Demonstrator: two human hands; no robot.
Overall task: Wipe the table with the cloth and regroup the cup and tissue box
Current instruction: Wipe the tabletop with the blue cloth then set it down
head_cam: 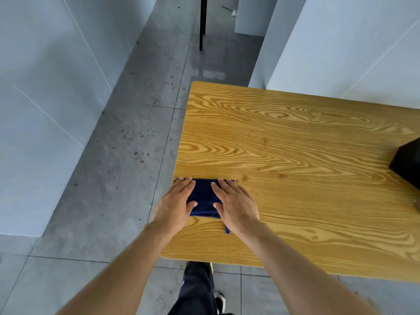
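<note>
A folded dark blue cloth (203, 197) lies flat on the wooden table (295, 137) near its left edge. My left hand (176, 205) presses flat on the cloth's left side, fingers spread. My right hand (235, 204) presses flat on its right side, and a small corner of cloth sticks out under the wrist. A black box-shaped object (406, 162), possibly the tissue box, is cut off by the right edge of the view. No cup is clearly visible.
The table's left edge and near edge border a grey tiled floor (118, 178). White panels stand to the left and behind the table. A thin black pole (202, 23) stands on the floor far ahead. My leg and shoe show below the near edge.
</note>
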